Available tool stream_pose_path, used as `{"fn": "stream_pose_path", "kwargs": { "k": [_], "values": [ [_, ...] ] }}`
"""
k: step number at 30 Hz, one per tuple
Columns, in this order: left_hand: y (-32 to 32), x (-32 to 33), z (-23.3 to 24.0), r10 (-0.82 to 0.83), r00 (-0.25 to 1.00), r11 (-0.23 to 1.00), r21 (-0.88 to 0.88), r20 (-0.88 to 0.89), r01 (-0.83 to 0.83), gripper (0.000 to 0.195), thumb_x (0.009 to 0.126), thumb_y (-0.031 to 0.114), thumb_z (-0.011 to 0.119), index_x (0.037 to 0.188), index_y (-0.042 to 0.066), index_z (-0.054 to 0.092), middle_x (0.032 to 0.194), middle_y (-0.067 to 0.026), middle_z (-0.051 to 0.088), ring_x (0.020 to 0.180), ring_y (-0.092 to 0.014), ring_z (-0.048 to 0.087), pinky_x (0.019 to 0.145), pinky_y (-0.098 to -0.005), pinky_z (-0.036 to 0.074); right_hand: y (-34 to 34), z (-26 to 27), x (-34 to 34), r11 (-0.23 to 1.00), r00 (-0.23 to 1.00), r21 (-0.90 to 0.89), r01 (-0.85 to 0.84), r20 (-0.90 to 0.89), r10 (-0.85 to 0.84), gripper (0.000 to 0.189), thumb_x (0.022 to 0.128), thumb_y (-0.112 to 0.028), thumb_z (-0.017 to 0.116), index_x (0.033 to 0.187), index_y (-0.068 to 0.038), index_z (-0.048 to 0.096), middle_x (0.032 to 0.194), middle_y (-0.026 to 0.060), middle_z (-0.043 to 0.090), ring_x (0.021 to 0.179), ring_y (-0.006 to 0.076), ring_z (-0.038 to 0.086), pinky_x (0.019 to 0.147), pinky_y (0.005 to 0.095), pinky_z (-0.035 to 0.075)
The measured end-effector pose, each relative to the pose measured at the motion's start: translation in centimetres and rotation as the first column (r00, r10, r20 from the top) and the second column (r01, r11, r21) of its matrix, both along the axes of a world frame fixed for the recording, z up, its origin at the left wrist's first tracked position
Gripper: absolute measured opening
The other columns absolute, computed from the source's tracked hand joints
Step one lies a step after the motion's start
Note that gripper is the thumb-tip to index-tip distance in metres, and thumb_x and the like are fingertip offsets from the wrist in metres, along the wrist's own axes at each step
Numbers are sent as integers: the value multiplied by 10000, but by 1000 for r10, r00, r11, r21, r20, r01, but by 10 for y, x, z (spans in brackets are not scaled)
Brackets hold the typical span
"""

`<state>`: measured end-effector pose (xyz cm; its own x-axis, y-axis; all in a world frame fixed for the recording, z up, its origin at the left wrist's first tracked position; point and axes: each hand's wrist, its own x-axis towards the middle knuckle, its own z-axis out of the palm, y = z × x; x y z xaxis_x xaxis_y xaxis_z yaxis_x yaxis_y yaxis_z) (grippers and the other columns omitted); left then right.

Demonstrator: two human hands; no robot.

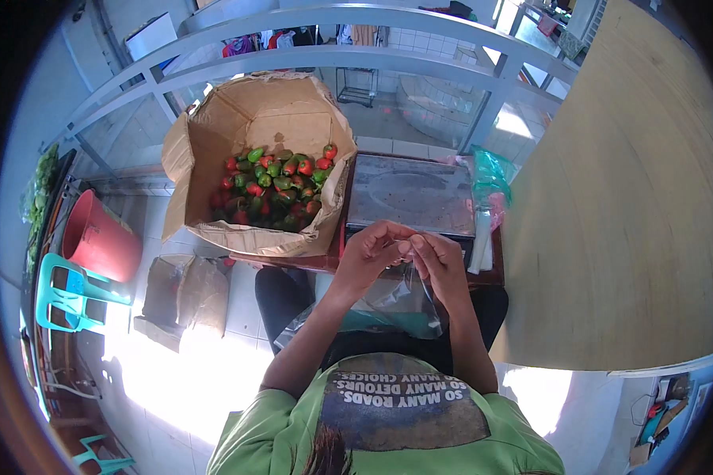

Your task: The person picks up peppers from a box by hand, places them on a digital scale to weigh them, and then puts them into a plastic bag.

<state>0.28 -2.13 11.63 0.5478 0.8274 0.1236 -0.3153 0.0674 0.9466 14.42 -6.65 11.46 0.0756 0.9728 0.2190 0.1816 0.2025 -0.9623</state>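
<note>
My left hand point(375, 252) and my right hand point(437, 258) meet at the fingertips, just in front of a metal-topped weighing scale point(413, 190). Both pinch the edge of a clear plastic bag point(392, 297), which hangs down over my lap. To the left of the scale, a large open cardboard box point(255, 237) holds many red and green peppers point(282, 184). The scale and the box rest on a reddish-brown low table point(496, 255). Green and pink plastic bags point(492, 178) lie along the scale's right side.
A plywood panel point(618, 196) fills the right side. Behind the table runs a metal railing point(356, 59). On the tiled floor at left are a flattened cardboard box point(187, 297), a red bucket point(104, 237) and a turquoise plastic chair point(71, 297).
</note>
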Motion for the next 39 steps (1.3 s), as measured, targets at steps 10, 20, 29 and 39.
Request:
{"fn": "stream_pose_path", "kwargs": {
  "k": [10, 20, 29, 39],
  "values": [
    [-1, 7, -17, 62, 980, 998, 16, 187, -66, 113, 850, 105, 567, 828, 58, 467, 768, -5, 541, 643, -35, 443, 566, -178, 345, -2, 4, -2, 982, 963, 172, 81, 241, -122, 190, 845, -115, 530, 750, 45, 497, 620, 98, 388, 554, 177, 375, 499, 280, 309],
    [-8, 6, -21, -166, 914, 961, -145, 371, 234, 174, 865, 209, 565, 910, 85, 453, 702, 60, 437, 642, -14, 402, 556, -178, 301, -2, -15, -3, 994, 987, -2, 112, -117, -112, 277, 892, -188, 498, 689, 1, 494, 589, 11, 397, 551, 77, 366, 488, 233, 287],
    [2, -4, -41, -265, 952, 964, 19, 153, 265, 160, 873, 224, 533, 948, 87, 497, 815, 46, 494, 739, -42, 461, 644, -194, 349, -5, -8, 4, 970, 535, -35, -240, -839, 102, 300, 911, -282, 472, 692, -77, 471, 587, -27, 444, 505, 29, 411, 462, 189, 328],
    [-4, 3, -32, -150, 858, 876, -336, 491, 345, 110, 901, 188, 477, 863, 88, 454, 759, 24, 493, 714, -60, 494, 637, -202, 366, -11, 7, 17, 889, 864, -162, -429, -359, 352, 149, 813, -111, 608, 802, -54, 470, 705, -42, 456, 618, 7, 421, 541, 147, 329]
  ]
}}
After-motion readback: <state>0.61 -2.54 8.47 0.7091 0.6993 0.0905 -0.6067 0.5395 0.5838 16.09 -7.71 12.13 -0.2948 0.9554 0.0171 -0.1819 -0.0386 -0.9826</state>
